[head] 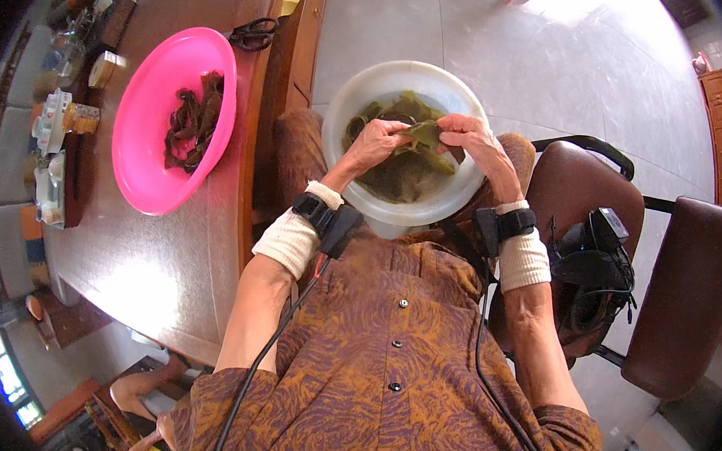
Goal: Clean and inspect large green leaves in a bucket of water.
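Between my knees rests a whitish plastic basin point(400, 215) with murky liquid and several broad, green, leafy strips that look like seaweed point(397, 177). Above its middle, my left hand point(378, 142) pinches the near end of one green strip point(425, 134). My right hand point(476, 147) grips the other side of that strip, its fingertips partly hidden behind it. On the table to my left, a bright pink plastic basin point(144, 123) holds dark brown, crumpled strips point(196, 121). Both wrists carry cream cuffs and strapped black devices with cables.
Black-handled scissors point(253, 34) lie at the edge of the wooden table point(205, 237), with jars and containers point(82, 118) along its far side. A brown padded chair point(580, 180) on my right bears a black adapter and cables point(596, 265). Another person's leg point(144, 387) shows at lower left.
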`<state>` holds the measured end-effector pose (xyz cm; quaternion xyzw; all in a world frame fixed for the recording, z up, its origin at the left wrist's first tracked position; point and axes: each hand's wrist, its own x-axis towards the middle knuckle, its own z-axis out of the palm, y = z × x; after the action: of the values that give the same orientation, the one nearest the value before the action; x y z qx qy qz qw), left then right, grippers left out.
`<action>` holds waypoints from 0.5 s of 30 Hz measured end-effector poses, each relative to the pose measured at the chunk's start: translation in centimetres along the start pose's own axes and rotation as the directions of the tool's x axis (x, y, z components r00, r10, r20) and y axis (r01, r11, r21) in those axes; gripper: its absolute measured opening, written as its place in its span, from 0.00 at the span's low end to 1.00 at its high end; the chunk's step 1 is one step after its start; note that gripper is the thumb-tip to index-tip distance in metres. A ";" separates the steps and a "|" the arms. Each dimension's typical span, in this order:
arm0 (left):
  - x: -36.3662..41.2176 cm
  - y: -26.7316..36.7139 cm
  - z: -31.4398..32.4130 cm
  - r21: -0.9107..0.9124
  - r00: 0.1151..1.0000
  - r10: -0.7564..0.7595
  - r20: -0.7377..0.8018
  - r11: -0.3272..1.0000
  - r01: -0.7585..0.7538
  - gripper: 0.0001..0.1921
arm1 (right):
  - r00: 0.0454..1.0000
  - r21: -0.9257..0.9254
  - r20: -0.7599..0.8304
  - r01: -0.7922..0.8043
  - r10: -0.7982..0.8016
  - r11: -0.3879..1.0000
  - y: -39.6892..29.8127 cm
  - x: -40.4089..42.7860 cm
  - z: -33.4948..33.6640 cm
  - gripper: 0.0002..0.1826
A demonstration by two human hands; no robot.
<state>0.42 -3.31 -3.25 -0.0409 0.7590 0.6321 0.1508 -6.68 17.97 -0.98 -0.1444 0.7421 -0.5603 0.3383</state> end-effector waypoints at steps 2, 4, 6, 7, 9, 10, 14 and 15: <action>0.0 0.1 -0.4 0.016 0.999 -0.053 0.008 0.999 0.052 0.12 | 1.000 0.031 -0.011 -0.006 0.006 0.999 1.1 0.2 -0.3 0.12; 0.1 -0.6 -0.5 0.104 0.996 -0.038 -0.083 0.993 0.046 0.13 | 1.000 0.063 -0.016 -0.012 0.013 0.998 1.9 0.5 -0.1 0.12; 0.1 -1.3 -0.3 0.305 0.985 0.100 -0.138 0.951 -0.054 0.13 | 0.997 0.218 -0.068 -0.003 0.019 0.976 2.2 0.5 0.3 0.11; 0.2 -1.5 -0.3 0.494 0.956 0.244 -0.166 0.859 -0.133 0.14 | 0.997 0.220 -0.071 -0.002 0.018 0.976 1.9 0.3 0.5 0.11; 0.2 -1.7 -0.3 0.539 0.965 0.220 -0.141 0.835 -0.112 0.13 | 0.990 0.291 -0.140 0.026 0.016 0.956 1.4 0.0 0.8 0.12; 0.2 -1.6 -0.3 0.582 0.973 0.195 -0.121 0.808 -0.090 0.13 | 0.990 0.294 -0.143 0.027 0.016 0.956 1.6 0.0 0.7 0.12; -0.1 -1.1 -0.6 0.520 0.989 0.142 -0.045 0.848 -0.098 0.16 | 0.991 0.365 -0.130 0.046 0.003 0.930 2.4 -0.2 0.4 0.12; -0.2 -0.6 -0.7 0.533 0.983 0.181 -0.026 0.834 -0.139 0.18 | 0.992 0.385 -0.122 0.068 -0.022 0.920 2.3 -0.3 0.2 0.12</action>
<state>0.65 -4.12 -3.69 0.0421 0.9094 0.4071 0.0741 -5.92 18.74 -3.00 -0.0589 0.6310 -0.7114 0.3038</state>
